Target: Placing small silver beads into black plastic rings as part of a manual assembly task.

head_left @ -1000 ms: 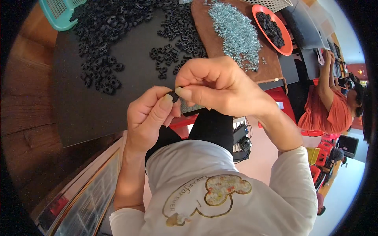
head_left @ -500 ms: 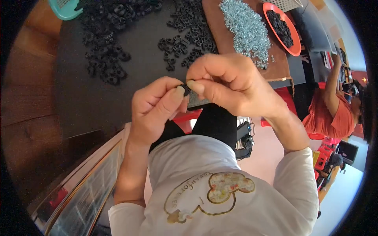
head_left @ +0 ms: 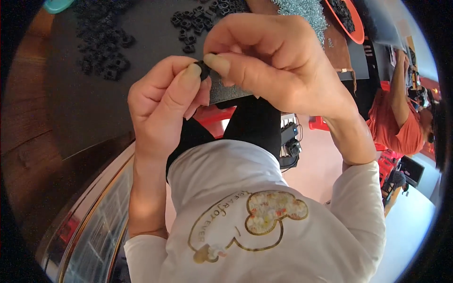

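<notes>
Between my two hands, above the near edge of the dark table, is a small black plastic part [head_left: 203,70]. My left hand [head_left: 163,101] grips it between thumb and fingertips. From the other side, my right hand [head_left: 278,66] is closed in a pinch against the part's upper right. Whatever my right fingertips hold is too small and covered to make out. Beyond the hands lie loose black plastic parts [head_left: 193,23], with a larger heap of black parts [head_left: 101,52] to the left. A pile of small shiny metal pieces [head_left: 306,14] lies behind my right hand.
An orange bowl [head_left: 357,30] of black pieces sits at the far right on a brown board [head_left: 337,56]. A teal container [head_left: 57,5] shows at the far left. At the right is another person [head_left: 396,122] in a red-orange top. A glass-paned frame [head_left: 101,226] stands lower left.
The view has shifted, so the table piles sit higher in the picture. Both hands appear higher and further left, still together at the small black part.
</notes>
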Motion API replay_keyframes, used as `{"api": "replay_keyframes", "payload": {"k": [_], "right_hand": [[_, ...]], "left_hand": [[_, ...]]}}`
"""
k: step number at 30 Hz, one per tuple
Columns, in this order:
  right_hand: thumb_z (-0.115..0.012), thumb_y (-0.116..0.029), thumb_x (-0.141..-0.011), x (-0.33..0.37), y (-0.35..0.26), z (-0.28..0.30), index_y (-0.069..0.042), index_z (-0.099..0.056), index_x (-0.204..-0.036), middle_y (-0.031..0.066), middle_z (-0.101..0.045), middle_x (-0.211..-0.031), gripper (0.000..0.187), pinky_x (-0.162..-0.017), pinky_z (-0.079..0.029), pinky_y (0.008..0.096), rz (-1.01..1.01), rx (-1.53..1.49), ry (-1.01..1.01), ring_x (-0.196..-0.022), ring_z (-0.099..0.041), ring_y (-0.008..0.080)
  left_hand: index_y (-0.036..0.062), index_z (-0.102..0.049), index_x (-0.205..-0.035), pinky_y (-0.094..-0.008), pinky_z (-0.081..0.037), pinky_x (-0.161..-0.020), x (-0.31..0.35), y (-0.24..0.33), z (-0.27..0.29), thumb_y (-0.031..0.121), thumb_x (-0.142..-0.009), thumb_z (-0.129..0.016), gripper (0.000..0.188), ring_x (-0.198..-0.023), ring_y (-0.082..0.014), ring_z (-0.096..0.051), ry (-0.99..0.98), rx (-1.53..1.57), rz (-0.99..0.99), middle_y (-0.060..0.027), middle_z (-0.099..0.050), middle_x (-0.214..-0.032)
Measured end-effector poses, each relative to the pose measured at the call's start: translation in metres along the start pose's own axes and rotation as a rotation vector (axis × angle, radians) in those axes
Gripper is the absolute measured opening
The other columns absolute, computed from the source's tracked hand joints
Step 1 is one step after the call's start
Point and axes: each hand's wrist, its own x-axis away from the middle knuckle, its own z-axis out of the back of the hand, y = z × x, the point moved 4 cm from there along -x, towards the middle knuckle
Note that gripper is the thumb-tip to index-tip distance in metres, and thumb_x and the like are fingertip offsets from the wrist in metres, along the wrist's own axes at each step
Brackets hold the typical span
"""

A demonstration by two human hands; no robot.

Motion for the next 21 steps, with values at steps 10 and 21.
{"api": "replay_keyframes", "payload": {"k": [10, 21], "right_hand": [[-0.060, -0.009, -0.089, 0.003, 0.013, -0.012, 0.003, -0.062, -0.086, 0.0008, -0.056, -0.059, 0.012, -0.047, -0.039, 0.0224, -0.088, -0.331, 0.209, -0.054, -0.050, 0.0036], [-0.065, -0.007, -0.085, 0.001, 0.007, 0.005, -0.001, -0.066, -0.087, -0.0004, -0.063, -0.066, 0.007, -0.047, -0.043, 0.0195, -0.244, -0.405, 0.134, -0.056, -0.056, 0.0031]], "left_hand": [[-0.0023, -0.063, -0.099, -0.0165, -0.033, -0.051, 0.005, 0.001, -0.011, 0.016, -0.097, -0.055, 0.020, -0.059, -0.0013, -0.044, 0.167, -0.025, 0.032, -0.0011, -0.061, -0.074], [-0.0018, -0.063, -0.095, -0.0175, -0.032, -0.050, 0.002, 0.002, -0.008, 0.021, -0.099, -0.053, 0.026, -0.057, -0.0028, -0.043, 0.103, 0.006, 0.054, -0.0025, -0.060, -0.073]]}}
